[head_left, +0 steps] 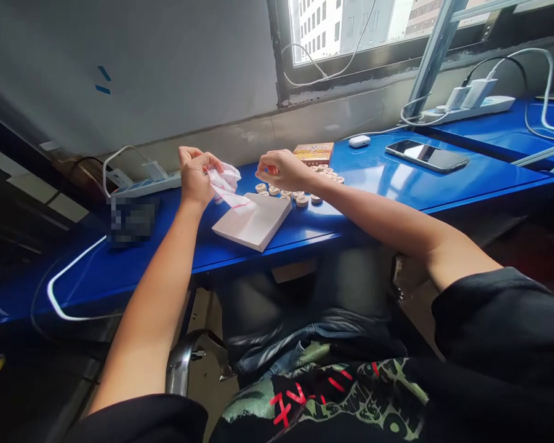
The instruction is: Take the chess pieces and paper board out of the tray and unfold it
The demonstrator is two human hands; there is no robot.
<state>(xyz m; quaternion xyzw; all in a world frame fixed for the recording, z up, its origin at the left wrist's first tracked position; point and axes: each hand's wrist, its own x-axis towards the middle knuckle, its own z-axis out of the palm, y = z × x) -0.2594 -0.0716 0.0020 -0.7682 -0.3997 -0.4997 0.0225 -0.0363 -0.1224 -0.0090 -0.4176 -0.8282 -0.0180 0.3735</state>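
My left hand (pixel 197 175) is closed on a crumpled white sheet with thin red lines (pixel 226 186), which hangs over the far left part of a flat white box (pixel 253 223). To the right, my right hand (pixel 279 169) is raised with its fingers curled in; what they hold, if anything, is hidden. Beneath and beside my right hand, several round wooden pieces with dark and red characters (pixel 301 200) lie on the blue table (pixel 378 191). Behind them stands a small printed box (pixel 314 152), partly covered by my right forearm's side of the group.
A phone (pixel 427 155) and a white earbud case (pixel 359 141) lie at the right. Power strips with plugs and cables stand at the back right (pixel 471 111) and back left (pixel 148 184). A blurred dark object (pixel 132 221) is at the left; a metal post (pixel 431 61) rises behind.
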